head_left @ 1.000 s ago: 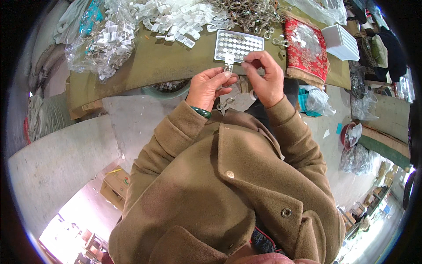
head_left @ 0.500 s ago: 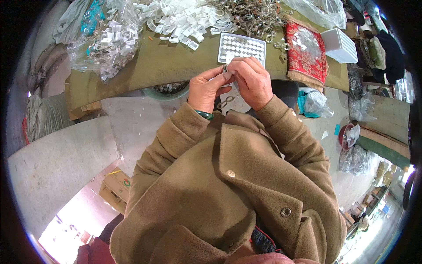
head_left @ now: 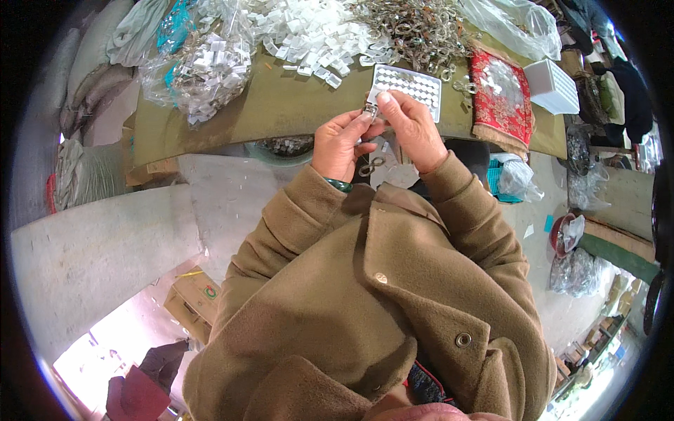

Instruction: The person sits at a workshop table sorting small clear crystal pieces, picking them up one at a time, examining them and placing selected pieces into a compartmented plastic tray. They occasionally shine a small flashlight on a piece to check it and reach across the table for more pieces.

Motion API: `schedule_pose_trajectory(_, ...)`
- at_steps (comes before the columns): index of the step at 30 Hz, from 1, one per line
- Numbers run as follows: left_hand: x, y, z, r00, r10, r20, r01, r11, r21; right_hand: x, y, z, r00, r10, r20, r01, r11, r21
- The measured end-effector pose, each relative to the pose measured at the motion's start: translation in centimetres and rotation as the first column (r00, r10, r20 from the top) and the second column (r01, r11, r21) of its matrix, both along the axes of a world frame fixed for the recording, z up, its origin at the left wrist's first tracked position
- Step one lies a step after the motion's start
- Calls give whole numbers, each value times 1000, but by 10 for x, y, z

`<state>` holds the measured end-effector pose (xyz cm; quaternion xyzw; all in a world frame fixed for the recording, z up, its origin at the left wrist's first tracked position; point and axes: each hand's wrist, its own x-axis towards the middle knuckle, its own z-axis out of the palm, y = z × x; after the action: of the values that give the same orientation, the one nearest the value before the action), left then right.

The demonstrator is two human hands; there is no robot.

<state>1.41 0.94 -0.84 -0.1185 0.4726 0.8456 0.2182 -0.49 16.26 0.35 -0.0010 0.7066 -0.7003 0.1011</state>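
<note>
My left hand (head_left: 338, 147) pinches a small shiny clear-and-metal piece (head_left: 370, 109) between thumb and fingertips, just in front of the table edge. At the same spot, my right hand (head_left: 419, 132) has its thumb against a small white piece (head_left: 378, 92), touching the shiny one. Fingers partly hide both pieces. Below the hands show the dark looped handles of scissors (head_left: 372, 166); I cannot tell whether a finger holds them. Right behind my right hand lies a white tray (head_left: 439, 104) with rows of round white pieces.
The olive-covered table (head_left: 295, 105) bears a heap of white plastic pieces (head_left: 316, 35), a pile of clear-and-metal pieces (head_left: 421, 35), a plastic bag of parts (head_left: 210, 74), a red patterned cloth (head_left: 516, 112) and a white box (head_left: 552, 85). Under its edge stands a basin (head_left: 281, 158).
My right hand has opened out slightly, its thumb now raised on the white piece, uncovering the shiny piece. The whole view has shifted, so everything sits further right.
</note>
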Motion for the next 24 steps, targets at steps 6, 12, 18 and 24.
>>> schedule_pose_trajectory(6,6,-4,2,978,-127,165,79,959,271,14,5,8,998,58,-25,-56,997,52)
schedule_pose_trajectory(12,3,-7,-11,919,-285,273,97,834,543,16,14,3,982,115,148,-44,908,-417)
schedule_pose_trajectory(18,2,3,-13,888,-237,394,-69,779,624,4,26,-8,967,202,158,-98,860,-501)
schedule_pose_trajectory(24,-4,12,-18,907,-222,358,-29,815,579,14,33,-15,981,183,-71,-193,964,-183)
